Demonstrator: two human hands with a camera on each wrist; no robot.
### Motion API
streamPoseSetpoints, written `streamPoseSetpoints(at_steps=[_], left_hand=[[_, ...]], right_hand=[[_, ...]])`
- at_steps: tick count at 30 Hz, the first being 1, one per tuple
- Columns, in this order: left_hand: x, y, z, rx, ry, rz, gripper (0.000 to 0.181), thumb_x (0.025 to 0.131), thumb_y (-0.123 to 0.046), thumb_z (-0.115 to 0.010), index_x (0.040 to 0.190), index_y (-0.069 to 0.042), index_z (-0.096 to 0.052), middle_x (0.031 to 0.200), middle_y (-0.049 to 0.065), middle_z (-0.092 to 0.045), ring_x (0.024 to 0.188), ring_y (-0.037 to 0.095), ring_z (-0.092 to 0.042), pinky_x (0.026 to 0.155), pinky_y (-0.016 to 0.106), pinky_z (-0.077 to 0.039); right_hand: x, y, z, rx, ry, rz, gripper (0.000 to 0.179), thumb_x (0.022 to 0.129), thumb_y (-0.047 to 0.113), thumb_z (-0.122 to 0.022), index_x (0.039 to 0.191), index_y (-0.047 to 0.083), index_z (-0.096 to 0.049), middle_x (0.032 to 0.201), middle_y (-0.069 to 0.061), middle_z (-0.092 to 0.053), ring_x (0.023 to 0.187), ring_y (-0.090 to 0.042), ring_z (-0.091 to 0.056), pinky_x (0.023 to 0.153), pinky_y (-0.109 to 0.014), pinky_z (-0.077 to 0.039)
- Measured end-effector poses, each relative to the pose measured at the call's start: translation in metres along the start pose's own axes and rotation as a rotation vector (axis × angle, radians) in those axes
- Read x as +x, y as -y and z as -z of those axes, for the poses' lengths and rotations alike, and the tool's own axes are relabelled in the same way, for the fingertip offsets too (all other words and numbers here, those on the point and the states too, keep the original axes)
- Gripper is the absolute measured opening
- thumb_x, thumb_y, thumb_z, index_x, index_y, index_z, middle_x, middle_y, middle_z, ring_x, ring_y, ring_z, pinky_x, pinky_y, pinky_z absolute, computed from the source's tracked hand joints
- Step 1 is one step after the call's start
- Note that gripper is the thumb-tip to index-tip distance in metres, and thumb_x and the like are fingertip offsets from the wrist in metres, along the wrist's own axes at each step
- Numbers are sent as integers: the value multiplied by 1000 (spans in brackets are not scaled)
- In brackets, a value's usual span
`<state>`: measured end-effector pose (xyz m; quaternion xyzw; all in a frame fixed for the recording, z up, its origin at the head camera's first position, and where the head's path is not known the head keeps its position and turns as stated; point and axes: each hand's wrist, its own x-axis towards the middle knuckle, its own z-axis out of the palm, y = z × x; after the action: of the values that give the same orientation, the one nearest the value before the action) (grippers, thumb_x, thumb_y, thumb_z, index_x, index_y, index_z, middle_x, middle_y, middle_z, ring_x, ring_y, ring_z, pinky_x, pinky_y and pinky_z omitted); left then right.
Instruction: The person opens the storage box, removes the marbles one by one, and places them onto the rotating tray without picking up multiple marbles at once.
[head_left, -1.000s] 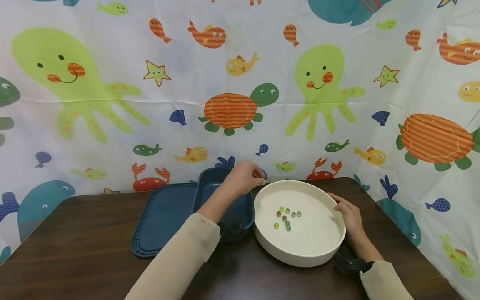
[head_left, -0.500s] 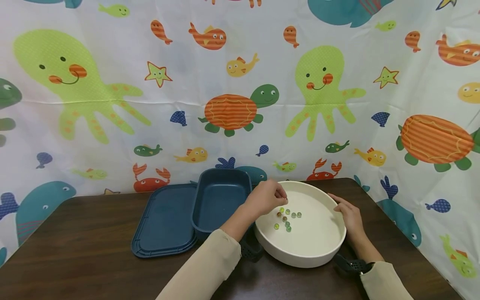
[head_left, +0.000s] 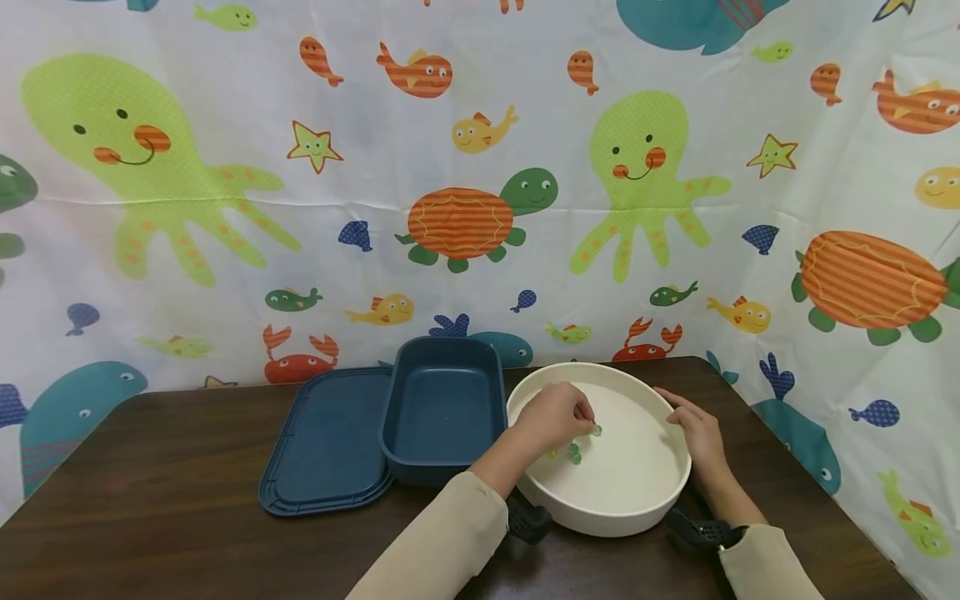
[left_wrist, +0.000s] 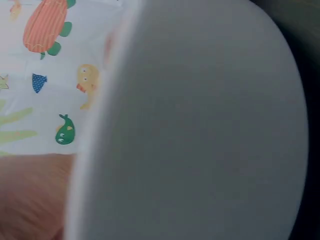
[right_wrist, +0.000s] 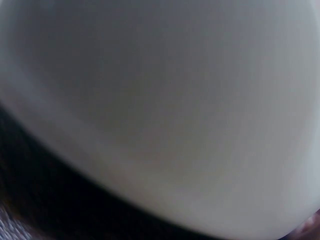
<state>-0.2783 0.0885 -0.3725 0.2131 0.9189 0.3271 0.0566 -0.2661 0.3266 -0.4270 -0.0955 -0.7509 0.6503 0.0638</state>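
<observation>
In the head view a round cream tub (head_left: 622,467) stands on the dark table. My left hand (head_left: 553,414) reaches down over its left half, thumb and fingertips pinched together at a small greenish glass marble (head_left: 597,430). More green marbles (head_left: 574,454) lie below the hand on the tub's floor; the hand hides others. My right hand (head_left: 697,425) grips the tub's right rim. The tub's outer wall (left_wrist: 200,125) fills much of the left wrist view, with part of the left hand (left_wrist: 32,195) beside it. The right wrist view shows mostly the tub's blurred side (right_wrist: 190,110).
A deep blue box (head_left: 442,408) stands just left of the tub, its rim close to it. Left of that lies a flat blue lid (head_left: 330,442). A patterned sea-animal curtain (head_left: 465,167) hangs right behind the table (head_left: 187,475).
My left hand has moved right and down, from above the blue box's right edge into the tub, over the marbles. The right hand stays on the rim.
</observation>
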Motion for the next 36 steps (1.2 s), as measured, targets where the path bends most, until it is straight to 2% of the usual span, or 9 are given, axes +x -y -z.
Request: streamPoseSetpoints(at_steps=[2,10,13,17,19,27,33,36], left_hand=[[1,2,-4,11,-4,11,6,88,-17,-79,86,-12,-76,76,-4,-68,65,7,-55,61,19,-43],[3,11,-10,4,-24,27,2,86,-12,-79,87,-13,-77,79,-3,-71,64,6,-56,59,19,-43],[3,14,-11,0,-29,27,3,86,-12,-79,89,-12,-78,80,-3,-72,64,6,-57,60,19,-44],[4,17,-11,15,-31,30,3,86,-13,-79,88,-12,-78,78,-4,-71,65,6,-57,62,19,-44],[5,18,-11,26,-31,31,4,85,-14,-81,87,-12,-77,77,-5,-70,66,6,-56,63,19,-44],[6,18,-14,97,-25,21,7,83,-14,-82,82,-16,-76,72,-7,-68,66,7,-54,63,21,-42],[5,16,-14,131,-25,16,8,83,-14,-82,83,-17,-75,72,-8,-66,66,8,-53,65,21,-41],[4,15,-13,124,-25,25,8,84,-14,-82,84,-17,-75,73,-8,-66,67,8,-53,65,22,-42]], right_hand=[[0,0,0,-4,-2,2,50,95,6,-44,144,7,-56,133,13,-64,99,11,-62,82,-12,-52],[1,-1,0,-5,-17,23,49,94,6,-45,142,5,-57,120,22,-67,98,10,-63,81,-13,-53],[1,-1,-1,-11,-15,19,49,95,6,-44,143,5,-57,132,12,-66,98,9,-63,81,-13,-53],[1,0,-1,-21,1,11,50,96,7,-42,144,6,-55,150,-9,-53,100,10,-63,82,-12,-53],[1,-1,-1,-26,1,11,50,97,7,-41,145,6,-55,151,-11,-51,99,10,-63,82,-12,-53],[1,-2,-1,-23,-19,17,50,95,6,-44,143,5,-56,139,4,-62,97,11,-63,81,-13,-53],[1,-1,-1,-22,-25,12,50,95,6,-43,143,4,-56,146,-5,-57,96,12,-63,81,-12,-53],[2,-1,-2,-24,-22,4,50,95,6,-43,143,5,-56,146,-4,-57,97,12,-62,82,-11,-52]])
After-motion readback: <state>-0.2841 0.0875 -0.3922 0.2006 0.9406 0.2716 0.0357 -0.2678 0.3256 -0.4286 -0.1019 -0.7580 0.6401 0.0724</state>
